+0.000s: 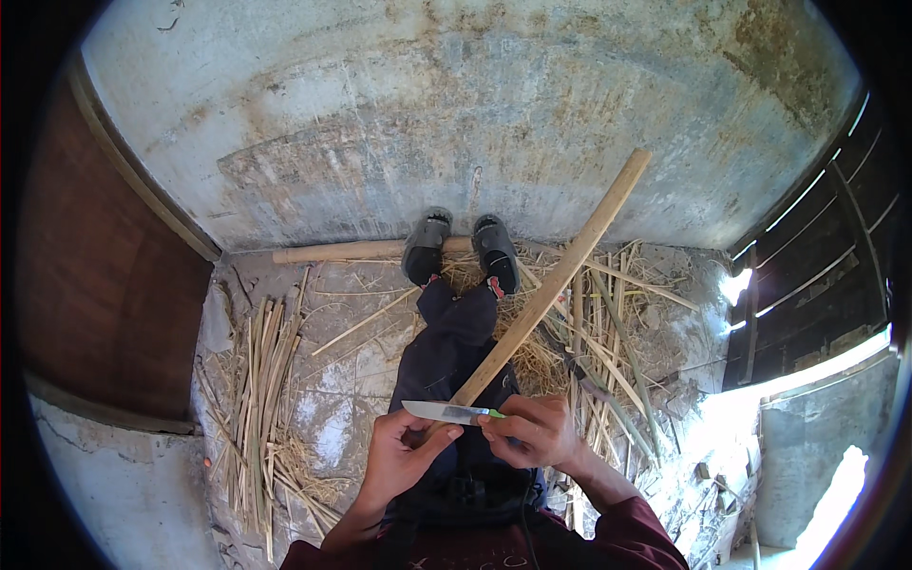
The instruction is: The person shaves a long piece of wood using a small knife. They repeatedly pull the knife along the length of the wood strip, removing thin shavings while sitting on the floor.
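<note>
My right hand (534,432) is closed round the green handle of a knife (439,410). Its pale blade points left, across the near end of a long bamboo slat (562,275). My left hand (408,454) grips that near end, thumb on top, just below the blade. From there the slat slants up and to the right, over my legs, its far end raised against the view of the wall. Whether the blade's edge touches the slat I cannot tell.
A bundle of split bamboo strips (261,408) lies at the left, and more strips (608,361) lie at the right among straw-like shavings. A bamboo pole (337,252) runs along the base of the stained wall (380,123). My shoes (427,242) rest near it.
</note>
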`<state>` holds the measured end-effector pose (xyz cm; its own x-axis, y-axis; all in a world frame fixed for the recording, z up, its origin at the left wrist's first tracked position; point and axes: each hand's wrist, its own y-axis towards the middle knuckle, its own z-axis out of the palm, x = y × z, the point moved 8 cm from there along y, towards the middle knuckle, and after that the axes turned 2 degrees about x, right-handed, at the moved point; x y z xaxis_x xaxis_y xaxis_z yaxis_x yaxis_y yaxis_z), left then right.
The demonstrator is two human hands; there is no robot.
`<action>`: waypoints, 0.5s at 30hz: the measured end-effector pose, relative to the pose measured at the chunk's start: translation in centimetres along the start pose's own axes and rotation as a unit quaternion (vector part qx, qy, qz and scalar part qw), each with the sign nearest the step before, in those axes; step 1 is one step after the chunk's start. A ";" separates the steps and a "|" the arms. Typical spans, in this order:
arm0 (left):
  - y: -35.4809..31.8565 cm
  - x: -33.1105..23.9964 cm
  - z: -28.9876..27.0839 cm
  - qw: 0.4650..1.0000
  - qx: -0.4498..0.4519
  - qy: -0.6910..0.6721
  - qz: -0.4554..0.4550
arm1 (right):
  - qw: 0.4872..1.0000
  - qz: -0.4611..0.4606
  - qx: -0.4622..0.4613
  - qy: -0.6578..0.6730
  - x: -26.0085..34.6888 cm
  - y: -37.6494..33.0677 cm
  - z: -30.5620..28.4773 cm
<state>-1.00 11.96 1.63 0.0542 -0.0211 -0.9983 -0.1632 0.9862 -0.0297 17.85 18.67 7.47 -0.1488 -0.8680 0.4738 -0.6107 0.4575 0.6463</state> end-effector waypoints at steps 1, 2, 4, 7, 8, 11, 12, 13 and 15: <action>0.0 -0.3 0.1 1.000 0.002 -0.003 0.003 | 1.000 -0.002 -0.001 -0.003 0.0 0.1 -0.1; 0.1 -0.7 0.2 1.000 0.001 -0.002 0.003 | 1.000 -0.002 -0.001 -0.003 -0.2 0.1 -0.1; 0.3 -1.3 0.4 1.000 0.004 0.017 -0.004 | 0.999 0.008 -0.027 -0.021 -0.9 0.0 -0.8; 0.0 -0.7 -0.3 0.998 0.002 0.070 -0.005 | 0.997 0.030 -0.077 -0.011 -2.2 0.3 -2.4; 0.0 -0.7 -0.3 0.998 0.001 0.070 -0.006 | 0.996 0.043 -0.082 -0.011 -2.6 0.1 -2.5; 0.1 -1.0 -0.2 0.998 -0.008 0.065 0.012 | 0.996 0.047 -0.078 -0.012 -2.5 -0.2 -2.3; 0.1 -0.7 -0.1 0.999 -0.013 0.051 0.010 | 0.996 0.046 -0.077 -0.011 -2.2 -0.1 -2.2; 0.1 -0.6 0.0 0.999 -0.016 0.036 0.008 | 0.998 0.028 -0.046 -0.013 -1.3 0.2 -1.7; 0.0 -0.2 0.2 1.000 -0.014 0.024 -0.003 | 1.000 0.011 -0.016 -0.016 -0.3 0.3 -0.9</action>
<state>-0.84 12.01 1.82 0.0073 -0.0350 -0.9994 -0.1896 0.9812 -0.0357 18.38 19.26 8.05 -0.1864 -0.8630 0.4696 -0.5823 0.4821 0.6546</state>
